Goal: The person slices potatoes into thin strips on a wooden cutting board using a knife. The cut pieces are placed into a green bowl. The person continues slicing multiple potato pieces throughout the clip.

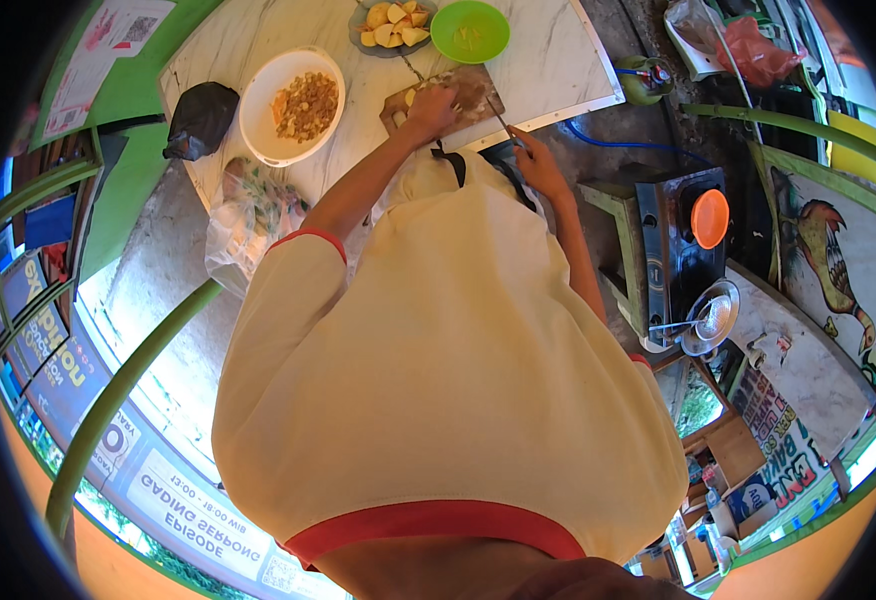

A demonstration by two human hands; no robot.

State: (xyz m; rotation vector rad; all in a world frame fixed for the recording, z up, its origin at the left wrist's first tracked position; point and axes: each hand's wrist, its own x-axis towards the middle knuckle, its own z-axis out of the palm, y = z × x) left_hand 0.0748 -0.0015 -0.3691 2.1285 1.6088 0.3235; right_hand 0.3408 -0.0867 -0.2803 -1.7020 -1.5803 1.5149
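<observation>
My left hand (432, 112) rests on a worn wooden cutting board (479, 88), its fingers curled over pale pieces that it partly hides. One pale yellow piece (409, 97) shows beside the hand on the board. A knife (499, 116) is held in my right hand (537, 161), just off the board's right corner, its blade angled up toward the board. Beyond the board, a dark scalloped plate (363, 45) bears peeled, cut chunks that look like potato. To the right of that plate, a green bowl (470, 31) holds a few pale slices.
On the marble-patterned table (558, 75), a white basin (252, 112) of small brown pieces stands left, beside a black plastic bag (202, 120). A clear bag (247, 225) hangs near the edge. At right stand a stove (659, 247), an orange bowl (710, 219) and a gas cylinder (642, 88).
</observation>
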